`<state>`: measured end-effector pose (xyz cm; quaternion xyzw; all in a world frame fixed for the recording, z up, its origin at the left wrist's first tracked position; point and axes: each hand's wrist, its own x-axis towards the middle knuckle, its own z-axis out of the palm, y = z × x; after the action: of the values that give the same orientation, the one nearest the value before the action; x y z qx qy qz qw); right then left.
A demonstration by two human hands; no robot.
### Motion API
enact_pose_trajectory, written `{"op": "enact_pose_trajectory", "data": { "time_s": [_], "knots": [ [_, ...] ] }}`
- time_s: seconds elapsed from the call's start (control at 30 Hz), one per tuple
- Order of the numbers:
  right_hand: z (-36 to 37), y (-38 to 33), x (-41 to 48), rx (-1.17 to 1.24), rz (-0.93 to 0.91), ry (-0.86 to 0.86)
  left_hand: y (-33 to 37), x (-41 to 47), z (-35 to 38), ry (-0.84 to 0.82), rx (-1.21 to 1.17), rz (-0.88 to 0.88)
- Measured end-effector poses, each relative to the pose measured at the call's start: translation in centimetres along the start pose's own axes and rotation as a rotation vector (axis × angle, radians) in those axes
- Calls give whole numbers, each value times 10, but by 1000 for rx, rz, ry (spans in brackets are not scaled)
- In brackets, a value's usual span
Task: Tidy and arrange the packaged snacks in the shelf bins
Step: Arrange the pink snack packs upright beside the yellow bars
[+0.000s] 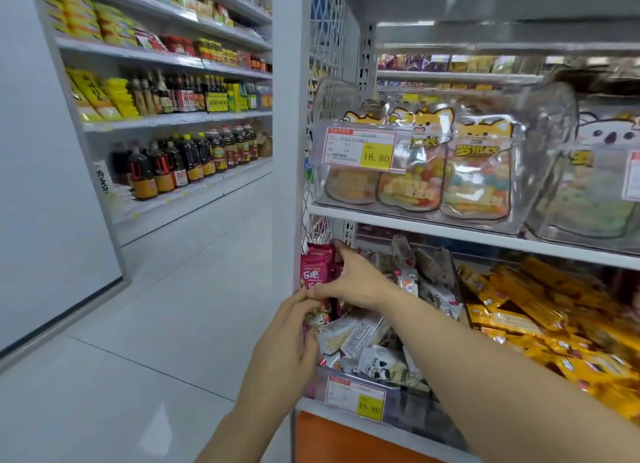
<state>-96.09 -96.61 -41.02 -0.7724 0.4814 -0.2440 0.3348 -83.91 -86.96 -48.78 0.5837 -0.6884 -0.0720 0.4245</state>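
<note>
Several upright magenta snack packets (316, 268) stand at the left end of a clear shelf bin (408, 405) on the lower shelf. My right hand (353, 280) reaches across and grips the top and side of these packets. My left hand (287, 341) comes up from below, and its fingers pinch the lower edge of the same packets. Loose white and grey snack packets (367, 345) fill the rest of that bin, partly hidden under my right forearm.
Yellow-orange packets (540, 310) fill the bin to the right. Above, a clear bin (415, 164) holds cat-shaped candy bags behind a 16.80 price tag. A white upright post (287, 116) edges the shelf. Across the tiled aisle (166, 317) stand shelves of dark bottles (187, 161).
</note>
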Motion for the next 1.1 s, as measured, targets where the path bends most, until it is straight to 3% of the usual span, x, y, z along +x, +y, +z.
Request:
{"op": "enact_pose_trajectory", "data": {
  "time_s": [0.27,0.6,0.8,1.1],
  "knots": [
    [2,-2,-6,-31,-109,-60,-4,-5,-3,175,-59,3],
    [-3,-7,-55,-56,-335,181,19,-6,-8,119,-184,-91],
    [-16,-9,-80,-175,-413,223,32,14,-26,-49,-202,19],
    [-39,-18,-110,-156,-624,388,66,16,-42,35,-213,198]
  ]
}}
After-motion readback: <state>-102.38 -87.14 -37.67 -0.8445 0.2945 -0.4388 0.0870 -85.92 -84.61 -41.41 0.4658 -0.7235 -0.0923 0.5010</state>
